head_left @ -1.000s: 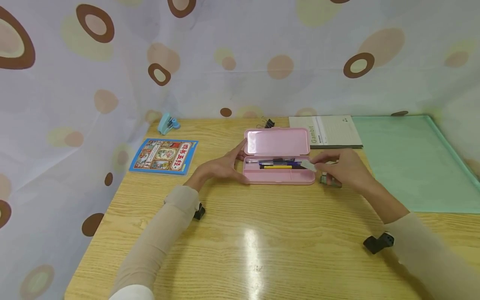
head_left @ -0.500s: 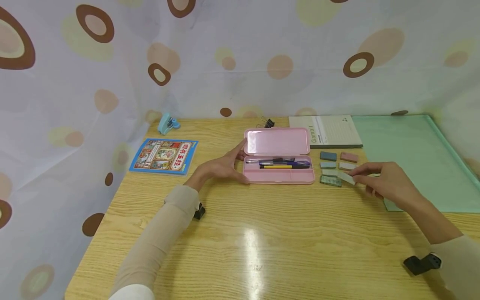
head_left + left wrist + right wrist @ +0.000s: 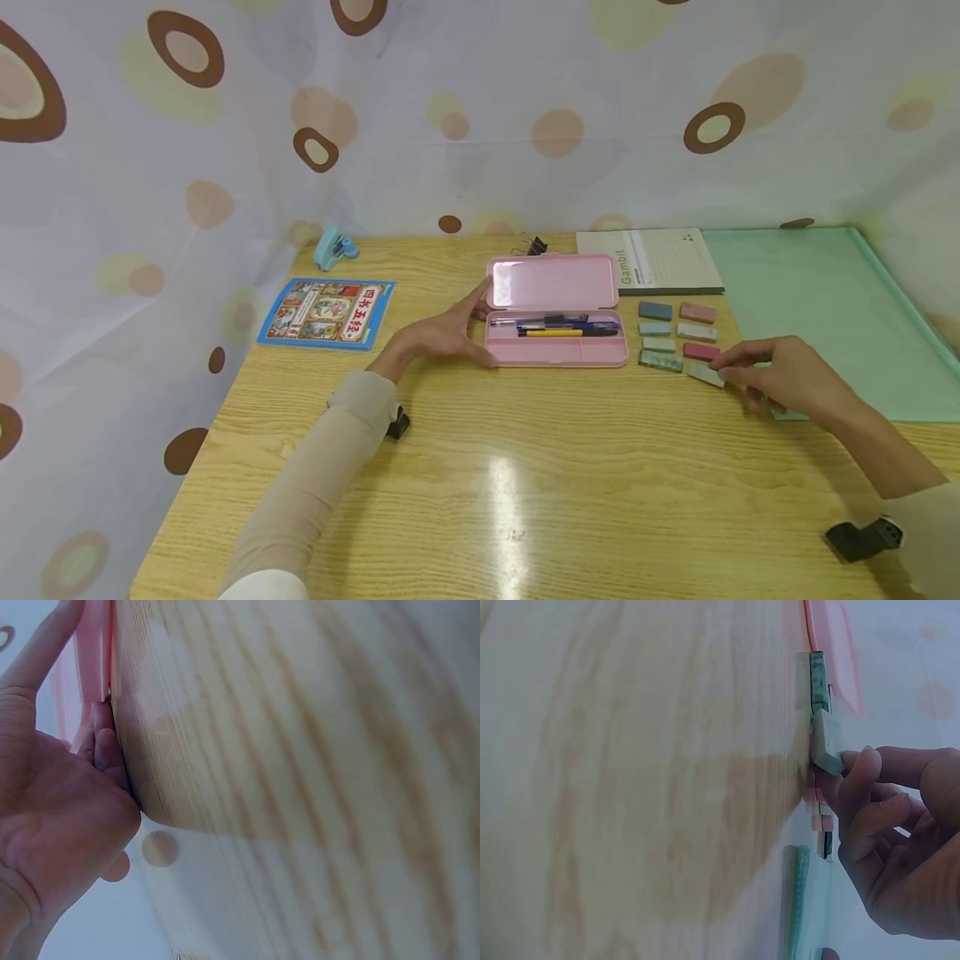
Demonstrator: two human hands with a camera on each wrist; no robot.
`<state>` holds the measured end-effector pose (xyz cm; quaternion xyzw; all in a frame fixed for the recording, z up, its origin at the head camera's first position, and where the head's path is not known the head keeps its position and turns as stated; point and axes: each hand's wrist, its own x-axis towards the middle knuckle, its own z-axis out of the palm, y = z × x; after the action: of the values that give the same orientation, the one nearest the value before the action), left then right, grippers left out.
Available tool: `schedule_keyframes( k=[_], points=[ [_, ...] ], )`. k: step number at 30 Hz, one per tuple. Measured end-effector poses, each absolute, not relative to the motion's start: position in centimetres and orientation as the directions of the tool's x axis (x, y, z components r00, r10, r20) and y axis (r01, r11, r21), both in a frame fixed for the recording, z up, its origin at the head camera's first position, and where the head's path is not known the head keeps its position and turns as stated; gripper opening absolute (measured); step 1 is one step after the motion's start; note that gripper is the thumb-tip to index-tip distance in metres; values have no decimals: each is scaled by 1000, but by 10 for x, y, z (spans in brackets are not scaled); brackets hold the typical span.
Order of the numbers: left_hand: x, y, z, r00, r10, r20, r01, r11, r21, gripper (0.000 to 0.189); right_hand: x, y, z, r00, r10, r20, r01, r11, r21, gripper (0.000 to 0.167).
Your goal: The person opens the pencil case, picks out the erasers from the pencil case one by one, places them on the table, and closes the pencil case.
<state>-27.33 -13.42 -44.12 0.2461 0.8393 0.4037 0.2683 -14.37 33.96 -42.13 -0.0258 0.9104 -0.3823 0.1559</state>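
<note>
An open pink pencil case (image 3: 552,365) lies on the wooden table with several pens (image 3: 566,326) inside. My left hand (image 3: 442,335) holds its left end, thumb at the front corner and fingers along the side; the left wrist view shows the palm beside the case. My right hand (image 3: 787,379) pinches a pale eraser (image 3: 706,374) between thumb and fingertips, at the front of the right-hand column. Alongside are a green patterned eraser (image 3: 661,361), a red eraser (image 3: 701,352), a dark blue eraser (image 3: 655,311) and a pink eraser (image 3: 697,312), with several others.
Behind the erasers lie a notebook (image 3: 660,258) and, to the right, a green mat (image 3: 832,325). A black binder clip (image 3: 537,246) sits behind the case. To the left are a blue-edged booklet (image 3: 327,313) and a light blue gadget (image 3: 333,248). Patterned cloth surrounds the table.
My right hand has moved from the case's right end rightward and toward me with the pale eraser, bringing the eraser rows into sight. My left hand stays on the case.
</note>
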Motion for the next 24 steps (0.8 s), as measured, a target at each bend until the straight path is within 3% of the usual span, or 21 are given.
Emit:
schedule_keyframes(
  k=[9, 17, 24],
  points=[
    [-274, -134, -442, -735, 626, -260, 193, 561, 805, 137, -146, 339, -421, -959, -168, -228, 34, 731, -681, 32],
    [-273, -133, -441, -734, 626, -263, 193, 563, 804, 137, -147, 340, -417, -961, -130, -246, 82, 711, -698, 37],
    [-272, -134, -441, -736, 624, -263, 189, 562, 805, 136, -159, 335, -407, -981, -137, -141, -2, 725, -689, 36]
  ],
)
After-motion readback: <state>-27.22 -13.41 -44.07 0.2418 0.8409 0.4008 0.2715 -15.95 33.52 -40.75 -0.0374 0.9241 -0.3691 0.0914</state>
